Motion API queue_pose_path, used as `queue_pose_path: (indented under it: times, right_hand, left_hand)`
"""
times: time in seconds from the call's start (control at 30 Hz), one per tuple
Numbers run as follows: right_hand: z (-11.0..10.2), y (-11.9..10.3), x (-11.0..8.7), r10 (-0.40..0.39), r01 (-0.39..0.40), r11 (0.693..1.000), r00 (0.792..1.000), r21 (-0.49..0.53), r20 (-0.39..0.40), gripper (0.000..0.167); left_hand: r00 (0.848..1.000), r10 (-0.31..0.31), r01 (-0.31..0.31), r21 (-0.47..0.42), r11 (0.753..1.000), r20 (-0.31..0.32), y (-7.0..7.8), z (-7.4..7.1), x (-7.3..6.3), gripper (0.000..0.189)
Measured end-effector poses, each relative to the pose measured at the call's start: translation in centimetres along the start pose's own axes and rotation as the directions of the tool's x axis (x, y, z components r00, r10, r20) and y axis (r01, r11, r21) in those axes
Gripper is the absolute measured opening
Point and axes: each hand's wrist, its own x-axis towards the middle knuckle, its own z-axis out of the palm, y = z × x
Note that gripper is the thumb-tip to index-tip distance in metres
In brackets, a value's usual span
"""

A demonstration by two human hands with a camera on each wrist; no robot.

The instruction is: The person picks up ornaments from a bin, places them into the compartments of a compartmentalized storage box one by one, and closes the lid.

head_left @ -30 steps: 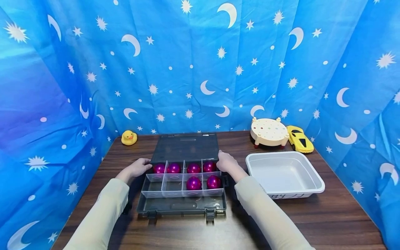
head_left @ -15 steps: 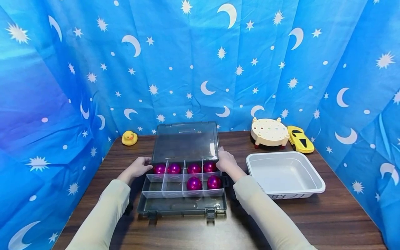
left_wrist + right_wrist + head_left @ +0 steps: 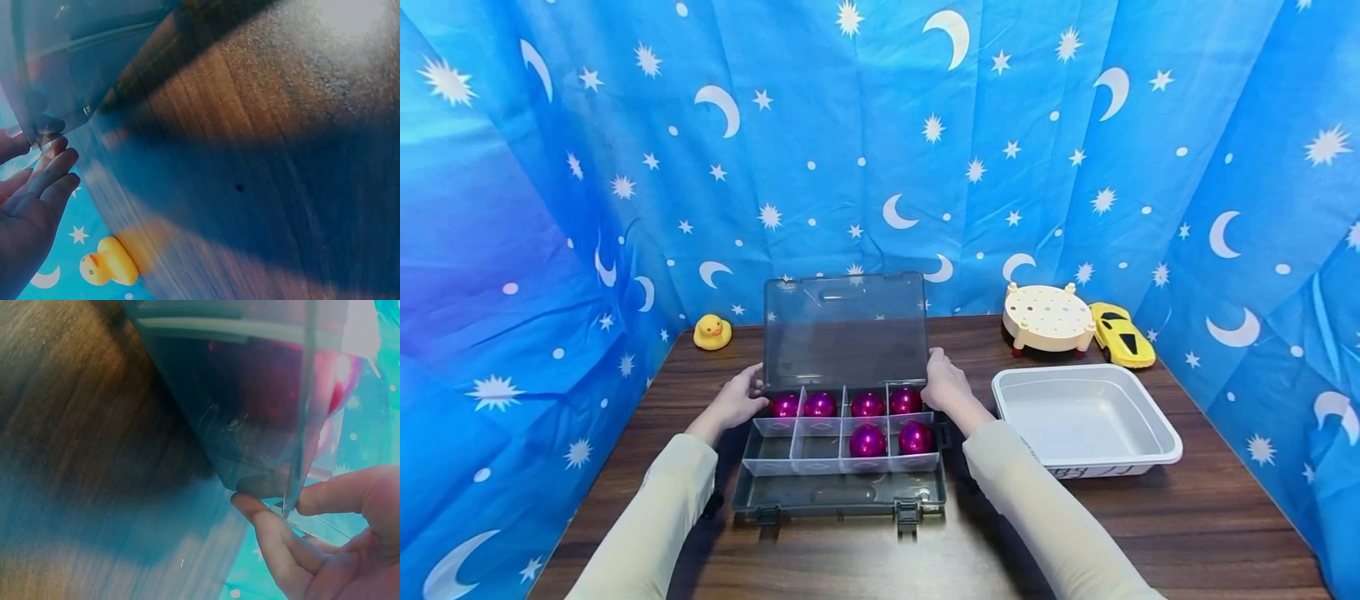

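Observation:
A dark see-through compartment box (image 3: 842, 498) lies on the table with its lid (image 3: 846, 333) raised at the back. Shiny magenta balls fill the back row of compartments, and two more, a left ball (image 3: 868, 442) and a right ball (image 3: 916, 437), sit in the front row's right half. My left hand (image 3: 733, 402) holds the box's back left corner, thumb and fingers on either side of it in the left wrist view. At the back right corner, my right hand (image 3: 949, 387) pinches the edge between thumb and fingers (image 3: 250, 506), close to the lid's lower end.
A white plastic basin (image 3: 1086, 417) stands right of the box, beside my right forearm. Behind it are a cream toy stool (image 3: 1048, 318) and a yellow toy car (image 3: 1122, 335). At the back left sits a rubber duck (image 3: 712, 332). A blue star-patterned curtain (image 3: 820, 150) encloses the table.
The lid has swung up from lying nearly flat behind the box to standing more upright. Both hands stay at the back corners with slight shifts. The balls keep their places.

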Motion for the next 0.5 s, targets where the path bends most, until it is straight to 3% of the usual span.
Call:
queue_pose_path:
  times: [0.3, 0.5]
  right_hand:
    - [-0.12, -0.23, 0.15, 0.009, -0.008, 0.999, 1.0, -0.034, 0.008, 0.079]
    - [-0.09, -0.13, -0.05, -0.009, 0.009, 1.0, 1.0, 0.002, -0.027, 0.081]
  left_hand:
    - [0.999, -0.004, 0.004, -0.004, 1.0, -0.041, 0.5, 0.41, 0.04, 0.06]
    - [0.997, -0.004, 0.001, -0.038, 0.999, -0.074, 0.31, 0.4, -0.14, 0.055]
